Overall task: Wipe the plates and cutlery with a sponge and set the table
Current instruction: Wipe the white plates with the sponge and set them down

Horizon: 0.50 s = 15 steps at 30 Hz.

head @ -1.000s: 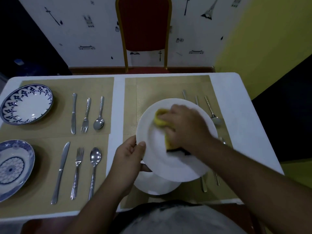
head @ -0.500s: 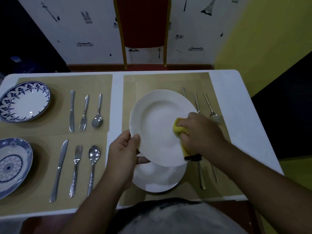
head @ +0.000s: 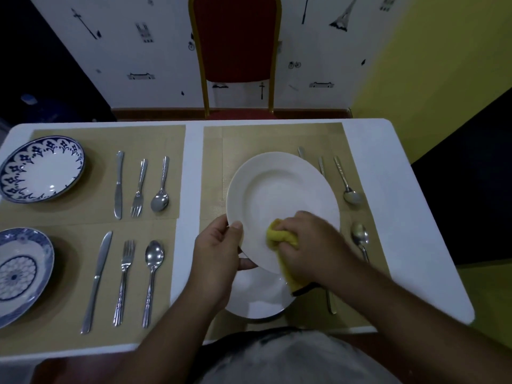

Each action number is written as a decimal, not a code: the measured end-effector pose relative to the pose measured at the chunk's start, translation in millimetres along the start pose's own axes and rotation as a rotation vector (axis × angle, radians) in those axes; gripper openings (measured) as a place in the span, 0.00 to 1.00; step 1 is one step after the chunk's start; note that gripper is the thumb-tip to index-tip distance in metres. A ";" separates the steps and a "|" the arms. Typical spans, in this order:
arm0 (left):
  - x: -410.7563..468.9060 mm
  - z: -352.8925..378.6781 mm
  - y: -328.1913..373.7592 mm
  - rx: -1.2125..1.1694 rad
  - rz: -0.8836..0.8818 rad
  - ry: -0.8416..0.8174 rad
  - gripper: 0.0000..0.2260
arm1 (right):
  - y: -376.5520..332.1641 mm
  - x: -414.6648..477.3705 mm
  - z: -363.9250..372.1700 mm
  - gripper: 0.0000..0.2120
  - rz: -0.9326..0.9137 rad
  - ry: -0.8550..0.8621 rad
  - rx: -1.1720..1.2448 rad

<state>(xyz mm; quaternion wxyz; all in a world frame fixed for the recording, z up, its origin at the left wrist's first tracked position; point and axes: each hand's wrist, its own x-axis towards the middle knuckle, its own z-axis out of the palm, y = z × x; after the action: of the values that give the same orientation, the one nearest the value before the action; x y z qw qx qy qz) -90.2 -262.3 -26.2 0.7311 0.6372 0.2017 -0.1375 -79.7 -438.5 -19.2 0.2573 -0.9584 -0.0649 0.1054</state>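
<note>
A plain white plate [head: 279,195] is held tilted above the right-hand placemats. My left hand [head: 216,253] grips its lower left rim, thumb on top. My right hand [head: 313,245] grips a yellow sponge [head: 279,236] with a dark backing and presses it on the plate's lower part. A second white plate [head: 257,297] lies on the mat beneath, partly hidden. Cutlery lies to the right: a spoon [head: 349,187] at the back, another spoon [head: 360,239] nearer, and handles partly hidden behind the plate and my arm.
On the left placemats lie two blue-patterned plates [head: 41,169] [head: 19,275], each with a knife, fork and spoon beside it [head: 138,187] [head: 124,278]. A red chair [head: 235,42] stands behind the white table [head: 388,217]. The table's right edge is close.
My right hand has slid the sponge from the plate's upper middle, past its right side, down to its lower edge. The held plate has shifted a little farther from me.
</note>
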 end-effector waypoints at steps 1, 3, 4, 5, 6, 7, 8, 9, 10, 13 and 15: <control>-0.2 1.1 0.0 0.020 -0.003 -0.004 0.12 | -10.0 0.7 5.3 0.12 -0.039 0.009 0.046; -1.0 -0.8 1.6 0.001 -0.014 -0.004 0.12 | -19.0 4.6 6.2 0.12 -0.099 0.011 0.068; -1.6 -4.0 4.1 -0.023 -0.018 -0.002 0.12 | -15.3 6.1 1.6 0.12 -0.105 -0.004 0.045; -1.7 -8.1 6.6 -0.034 -0.016 0.008 0.12 | -6.3 6.3 -3.4 0.13 -0.101 -0.027 -0.007; -1.8 -11.9 9.0 -0.027 -0.012 0.023 0.12 | 5.0 5.6 -9.6 0.13 -0.090 -0.044 -0.086; -2.4 -15.4 9.4 -0.007 -0.007 0.035 0.12 | 16.9 5.0 -15.5 0.13 -0.073 -0.045 -0.179; -4.4 -17.3 9.2 0.019 -0.001 0.032 0.12 | 27.2 5.8 -21.5 0.13 -0.057 -0.026 -0.270; -7.1 -17.7 7.5 0.045 0.009 0.011 0.12 | 34.7 8.9 -26.4 0.12 -0.049 0.016 -0.347; -10.9 -16.4 5.4 0.064 0.013 -0.021 0.12 | 39.5 14.2 -29.2 0.11 -0.041 0.073 -0.398; -19.5 -10.2 -4.2 0.063 -0.008 -0.093 0.14 | 32.4 32.9 -30.5 0.10 0.000 0.264 -0.356; -19.2 -5.9 -4.2 0.045 -0.024 -0.123 0.14 | 13.6 41.6 -23.1 0.12 -0.005 0.344 -0.211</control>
<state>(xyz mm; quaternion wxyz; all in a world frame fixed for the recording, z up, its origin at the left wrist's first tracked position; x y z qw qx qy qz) -109.7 -258.2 -21.5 0.7260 0.6412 0.1610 -0.1894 -33.0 -453.9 -13.5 0.1631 -0.9837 -0.0332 -0.0678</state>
